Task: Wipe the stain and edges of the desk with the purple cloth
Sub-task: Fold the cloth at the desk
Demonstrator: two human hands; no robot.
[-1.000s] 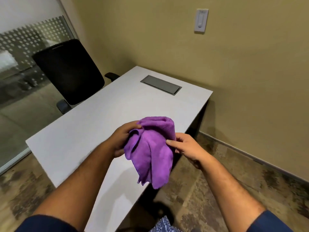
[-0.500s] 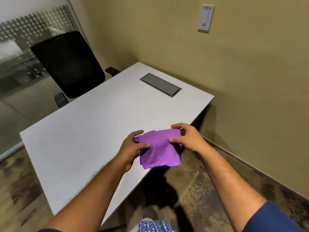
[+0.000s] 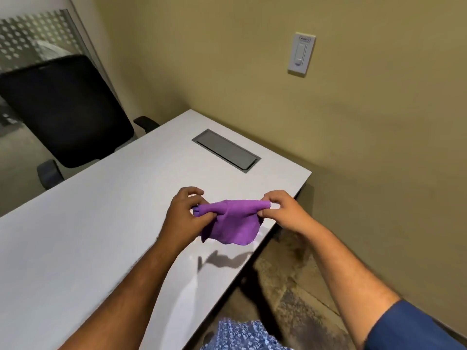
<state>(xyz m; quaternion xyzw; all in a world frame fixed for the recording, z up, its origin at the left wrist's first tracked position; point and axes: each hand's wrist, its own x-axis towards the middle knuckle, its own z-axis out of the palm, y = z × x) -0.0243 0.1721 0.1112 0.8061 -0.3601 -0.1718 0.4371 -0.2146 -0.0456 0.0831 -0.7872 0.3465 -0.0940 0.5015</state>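
A folded purple cloth (image 3: 233,223) hangs in the air just above the near right part of the white desk (image 3: 101,223). My left hand (image 3: 185,213) pinches its left top corner. My right hand (image 3: 283,210) pinches the right top corner. The cloth is stretched between both hands and its lower part droops, casting a shadow on the desktop. I cannot make out a stain on the desk.
A grey cable hatch (image 3: 226,149) is set into the desk near the far edge. A black office chair (image 3: 63,109) stands at the far left side. A tan wall with a white switch (image 3: 301,54) runs behind; the desk's right edge borders mottled floor (image 3: 290,286).
The cloth went from a loose hanging bunch to a smaller folded piece stretched between both hands. Both hands moved forward over the desk.
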